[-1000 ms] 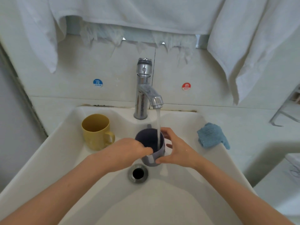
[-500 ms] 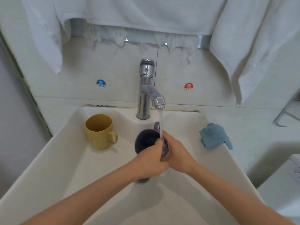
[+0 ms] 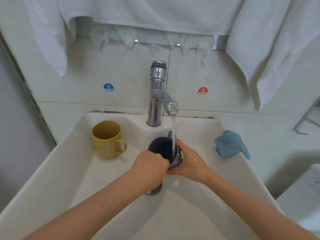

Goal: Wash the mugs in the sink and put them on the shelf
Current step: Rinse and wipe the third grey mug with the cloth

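Note:
A dark purple mug (image 3: pixel 160 147) is held tilted under the running tap (image 3: pixel 170 105) over the white sink (image 3: pixel 52 179), with water falling onto its rim. My right hand (image 3: pixel 189 161) grips the mug's right side. My left hand (image 3: pixel 149 166) covers the mug's near rim, with its fingers curled into the opening. A yellow mug (image 3: pixel 107 139) stands upright at the sink's back left, handle to the right, untouched.
A blue cloth (image 3: pixel 229 143) lies on the sink's right rim. White towels (image 3: pixel 155 16) hang over the wall above. The drain (image 3: pixel 154 190) peeks out under my left wrist. A wire rack (image 3: pixel 308 122) shows at the right edge.
The purple mug tipped from upright toward me. My left hand moved from the rim's edge into the opening, and my right hand closed tighter on the mug's side.

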The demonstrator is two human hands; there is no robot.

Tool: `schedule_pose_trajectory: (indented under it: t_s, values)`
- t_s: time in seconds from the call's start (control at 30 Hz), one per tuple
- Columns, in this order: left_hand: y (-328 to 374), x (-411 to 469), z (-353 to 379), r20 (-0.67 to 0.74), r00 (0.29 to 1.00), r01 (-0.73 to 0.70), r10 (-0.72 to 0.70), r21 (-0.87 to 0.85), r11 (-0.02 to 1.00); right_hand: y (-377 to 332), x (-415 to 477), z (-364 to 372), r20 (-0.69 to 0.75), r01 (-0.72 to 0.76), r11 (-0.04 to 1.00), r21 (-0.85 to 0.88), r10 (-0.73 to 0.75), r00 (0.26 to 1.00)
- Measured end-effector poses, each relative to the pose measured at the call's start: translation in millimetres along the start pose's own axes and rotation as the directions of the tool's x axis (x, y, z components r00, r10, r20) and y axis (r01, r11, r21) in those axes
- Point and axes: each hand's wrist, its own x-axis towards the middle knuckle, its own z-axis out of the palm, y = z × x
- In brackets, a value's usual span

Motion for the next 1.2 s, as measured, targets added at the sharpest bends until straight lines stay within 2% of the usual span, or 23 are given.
schedule_pose_trajectory:
  t_s: [0.03,0.07,0.1,0.13,0.17,0.23,0.27,0.3,0.33,0.4,0.47,0.5,0.53,0.63,0.73,0.77,0.83,0.9,0.93,1.0,1.07,1.17,1.2]
  values:
    - [0.7,0.1,1.0,0.001,1.000,0.018,-0.018,-0.067,0.998,-1.7,-0.7,1.0,0.000,0.000,1.000,0.003,0.000,1.000]
    - [1.4,0.5,1.9,0.001,1.000,0.029,-0.029,-0.228,0.973,-2.5,-0.9,2.8,0.004,0.000,1.000,0.010,0.000,1.000]
    - [3.1,0.6,3.3,0.018,0.999,0.044,-0.041,-0.466,0.884,-2.8,-1.3,4.7,0.017,-0.010,0.998,0.054,0.009,1.000]
    - [3.6,5.1,2.3,0.040,0.998,0.067,-0.055,-0.705,0.705,-2.6,-1.1,7.0,0.031,-0.035,0.991,0.128,0.031,0.999]
    - [4.4,10.0,0.2,0.087,0.992,0.118,-0.086,-0.861,0.495,-3.8,-2.0,8.8,0.039,-0.048,0.985,0.165,0.042,0.998]
    - [2.5,25.5,-6.9,0.260,0.937,0.294,-0.233,-0.948,0.125,-7.2,-2.8,11.6,0.013,-0.005,0.998,0.067,0.004,1.000]
    - [1.6,27.9,-9.7,0.338,0.893,0.352,-0.296,-0.936,-0.006,-5.5,-3.4,11.9,-0.004,0.004,0.996,0.092,-0.004,1.000]
    - [1.4,27.3,-10.8,0.349,0.875,0.350,-0.335,-0.935,-0.059,-5.3,-3.1,11.8,0.003,0.007,0.991,0.136,-0.008,1.000]
    - [2.6,25.2,-9.9,0.290,0.891,0.304,-0.349,-0.953,-0.016,-3.5,-3.0,11.2,0.030,0.026,0.989,0.144,-0.030,0.999]
    - [7.3,12.8,-5.2,0.053,0.968,0.124,-0.245,-0.951,0.285,-2.2,-4.9,8.6,0.011,0.071,0.996,0.051,-0.072,0.997]
    - [10.6,1.4,0.0,-0.085,0.987,0.014,-0.134,-0.798,0.602,-6.0,-6.2,6.1,0.021,0.076,0.994,0.078,-0.078,0.997]
    - [10.9,-0.5,2.1,-0.113,0.986,0.009,-0.125,-0.702,0.712,-5.7,-5.3,5.6,0.008,0.058,0.996,0.062,-0.059,0.998]
    - [9.0,2.2,2.4,-0.132,0.980,0.029,-0.146,-0.639,0.769,-6.4,-5.3,4.0,-0.001,0.039,0.997,0.060,-0.039,0.999]
    - [0.1,4.4,4.5,-0.168,0.974,0.045,-0.150,-0.506,0.861,-12.0,-2.1,-6.7,0.123,0.031,0.997,0.069,-0.039,0.992]
    - [-8.5,2.2,8.5,-0.121,0.992,-0.002,-0.040,-0.330,0.944,-7.8,2.0,-31.6,0.286,0.012,1.000,-0.001,-0.011,0.958]
    - [-12.0,1.3,8.4,-0.086,0.996,-0.016,-0.007,-0.261,0.965,-5.8,2.5,-41.2,0.274,0.006,1.000,-0.012,-0.003,0.962]
    - [-18.8,-0.4,6.8,-0.063,0.996,-0.071,0.063,-0.131,0.989,-2.6,1.2,-54.5,0.146,-0.011,1.000,-0.007,0.011,0.989]
    - [-24.9,-2.1,5.9,-0.107,0.978,-0.184,0.181,-0.020,0.983,0.9,-0.1,-59.7,-0.030,-0.001,0.996,-0.089,-0.002,1.000]
    - [-26.4,-3.9,5.1,-0.137,0.960,-0.243,0.242,0.016,0.970,2.7,-0.7,-58.1,-0.038,0.007,0.992,-0.130,-0.012,0.999]
    - [-26.7,-5.3,4.1,-0.178,0.931,-0.322,0.320,0.018,0.947,0.1,-2.8,-47.5,0.106,0.027,0.985,-0.170,-0.009,0.994]
    - [-27.0,-3.3,4.3,-0.169,0.917,-0.364,0.361,0.018,0.931,-2.9,-3.2,-37.1,0.250,0.033,0.995,-0.098,-0.007,0.968]
    - [-29.9,1.3,11.1,-0.153,0.921,-0.349,0.357,0.080,0.934,-5.3,-3.8,-29.4,0.229,0.062,0.998,-0.014,-0.057,0.972]
    - [-29.7,1.3,13.9,-0.152,0.941,-0.306,0.303,0.001,0.952,-4.4,-3.4,-27.3,0.196,0.069,0.997,-0.020,-0.064,0.979]
